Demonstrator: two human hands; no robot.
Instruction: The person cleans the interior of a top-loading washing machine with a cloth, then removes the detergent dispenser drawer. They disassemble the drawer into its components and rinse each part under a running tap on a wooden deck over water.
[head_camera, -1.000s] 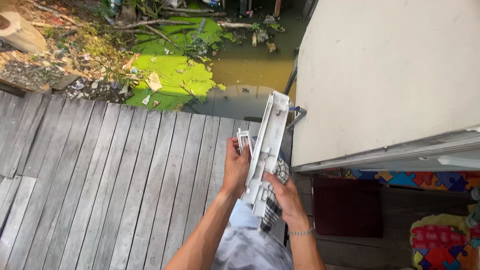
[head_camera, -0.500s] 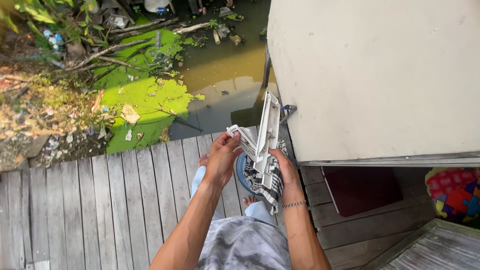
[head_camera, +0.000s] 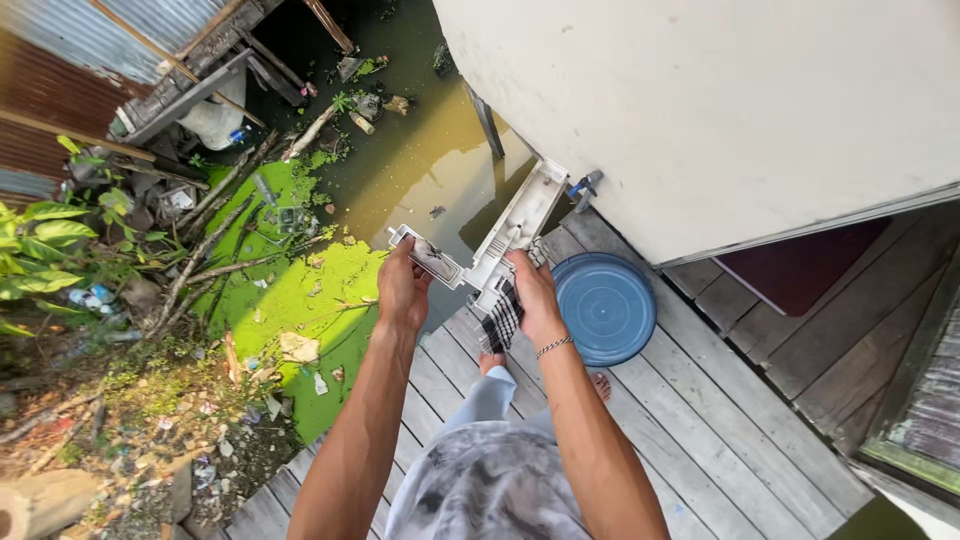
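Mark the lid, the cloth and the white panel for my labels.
lid (head_camera: 607, 310), head view, on its flat blue top.
cloth (head_camera: 505, 318), head view, on the checked fold below the right hand.
white panel (head_camera: 522, 222), head view, mid-length.

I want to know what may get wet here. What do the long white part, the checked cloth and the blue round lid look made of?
White part: likely moulded plastic, matt, with ribs and cut-outs. Checked cloth: woven fabric, soft folds, black-and-white weave. Blue lid: probably plastic, smooth with a slight sheen and a moulded ring. Deck: weathered grey wood planks.
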